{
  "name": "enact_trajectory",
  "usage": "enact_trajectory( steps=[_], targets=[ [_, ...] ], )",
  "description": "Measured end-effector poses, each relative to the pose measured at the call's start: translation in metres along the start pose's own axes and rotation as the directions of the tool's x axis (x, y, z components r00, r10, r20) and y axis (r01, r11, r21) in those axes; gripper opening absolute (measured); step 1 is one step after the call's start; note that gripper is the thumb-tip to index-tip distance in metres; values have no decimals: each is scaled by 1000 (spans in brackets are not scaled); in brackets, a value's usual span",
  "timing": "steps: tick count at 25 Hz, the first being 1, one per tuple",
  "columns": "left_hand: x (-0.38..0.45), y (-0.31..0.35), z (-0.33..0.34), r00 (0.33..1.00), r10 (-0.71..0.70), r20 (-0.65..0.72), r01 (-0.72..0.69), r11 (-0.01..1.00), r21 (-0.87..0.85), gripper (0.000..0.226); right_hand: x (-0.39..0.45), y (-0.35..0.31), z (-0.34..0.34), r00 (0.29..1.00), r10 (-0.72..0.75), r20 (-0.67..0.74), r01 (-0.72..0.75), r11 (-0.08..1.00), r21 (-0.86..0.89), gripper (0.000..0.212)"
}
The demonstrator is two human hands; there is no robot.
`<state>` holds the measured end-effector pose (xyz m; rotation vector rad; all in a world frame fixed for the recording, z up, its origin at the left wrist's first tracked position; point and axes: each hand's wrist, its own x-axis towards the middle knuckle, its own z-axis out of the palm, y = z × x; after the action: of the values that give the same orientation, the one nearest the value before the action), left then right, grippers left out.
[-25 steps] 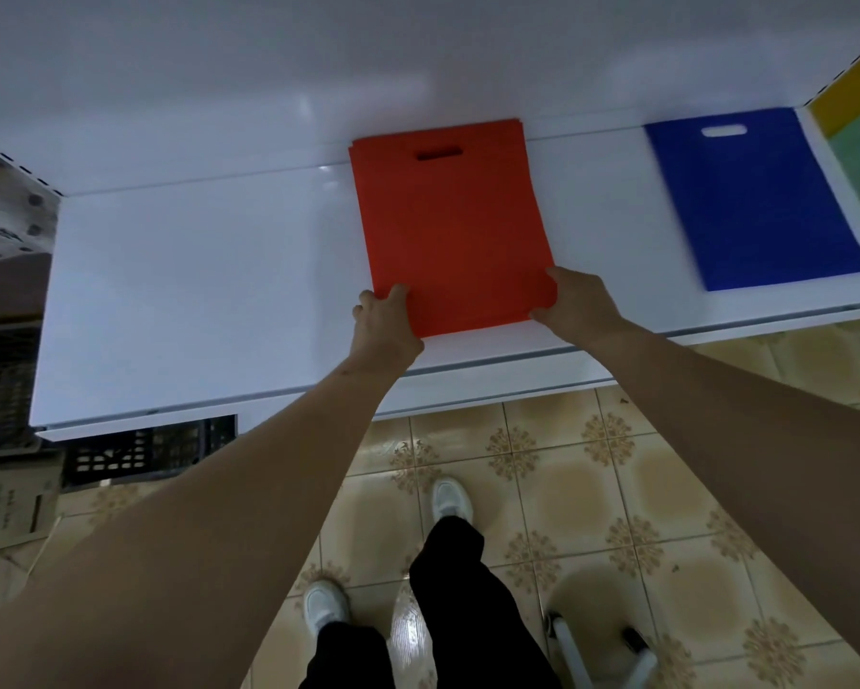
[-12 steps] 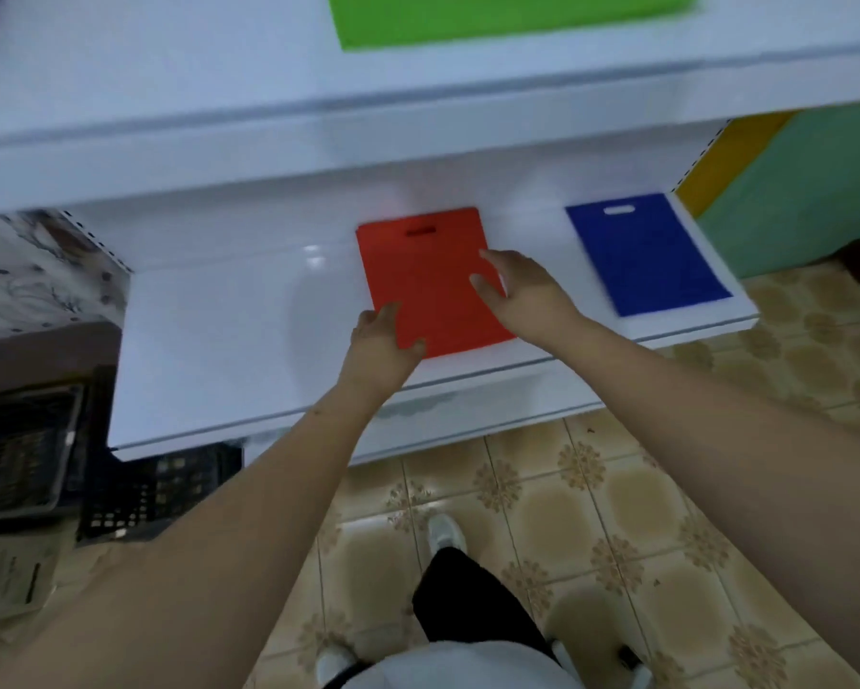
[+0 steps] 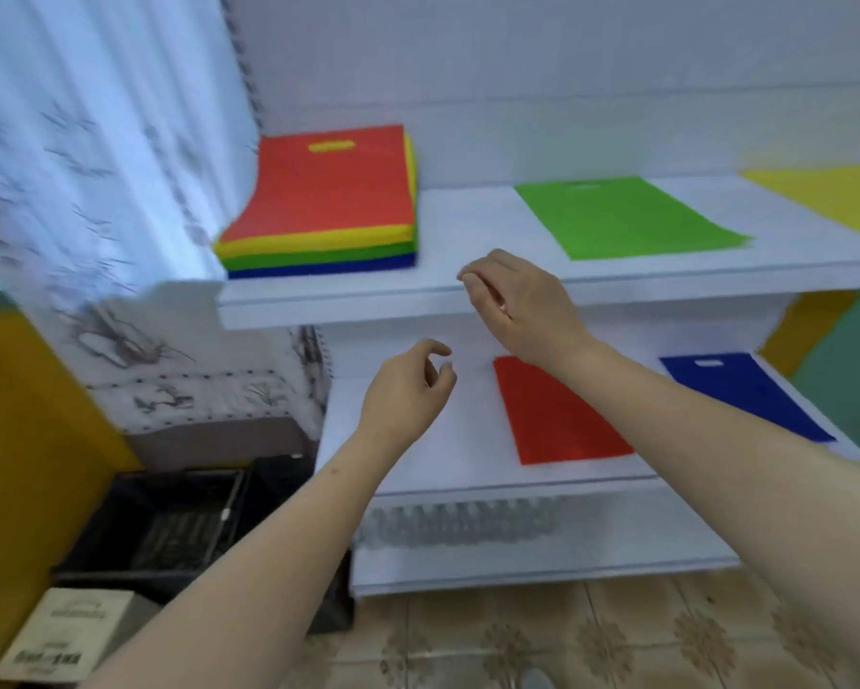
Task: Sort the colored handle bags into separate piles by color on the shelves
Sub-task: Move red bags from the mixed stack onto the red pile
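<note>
Bags in a mixed stack (image 3: 318, 211) sat at the left end of the upper shelf (image 3: 467, 290), a red one on top with yellow, green and blue layers showing beneath it at the front edge. Farther right on the same shelf lay a single green bag (image 3: 621, 216), flat, and beyond it a yellow bag (image 3: 830, 191) cut off by the picture's right edge. On the lower shelf (image 3: 418, 440) a red bag (image 3: 557, 415) lay flat, its top partly hidden behind the right forearm, and a blue bag (image 3: 746, 395) lay well apart from it toward the right end.

The left hand (image 3: 408, 390) hung in the air over the lower shelf, fingers loosely curled, holding nothing. The right hand (image 3: 517, 300) was raised in front of the upper shelf's front edge, fingers bent downward and likewise empty; neither hand touched a bag.

A patterned curtain (image 3: 94, 166) hung at the left. Below it stood a black crate (image 3: 169, 529) and a cardboard box (image 3: 60, 634) on the tiled floor (image 3: 567, 639).
</note>
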<state>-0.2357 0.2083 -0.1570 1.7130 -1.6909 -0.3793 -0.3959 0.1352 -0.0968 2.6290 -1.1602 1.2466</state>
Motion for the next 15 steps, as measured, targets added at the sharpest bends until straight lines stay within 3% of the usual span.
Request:
enact_trajectory(
  steps=[4, 7, 9, 12, 15],
  targets=[
    [11, 10, -76, 947, 117, -300, -81, 988, 131, 14, 71, -27, 12, 995, -10, -98, 12, 1000, 28, 25],
    [46, 8, -116, 814, 80, -576, -29, 995, 98, 13, 124, -13, 31, 995, 49, -91, -48, 999, 16, 31],
    [77, -8, -136, 742, 13, -670, 59, 995, 85, 17, 157, 3, 46, 995, 99, -17, -100, 993, -55, 42],
    [122, -39, -157, 769, -135, -625, 321, 927, 195, 53, 208, 28, 65, 987, 109, 121, -83, 976, -200, 59],
    [156, -56, -165, 838, -367, -405, 499, 815, 295, 83, 249, 49, 88, 958, 165, 235, -87, 946, -311, 72]
  ],
)
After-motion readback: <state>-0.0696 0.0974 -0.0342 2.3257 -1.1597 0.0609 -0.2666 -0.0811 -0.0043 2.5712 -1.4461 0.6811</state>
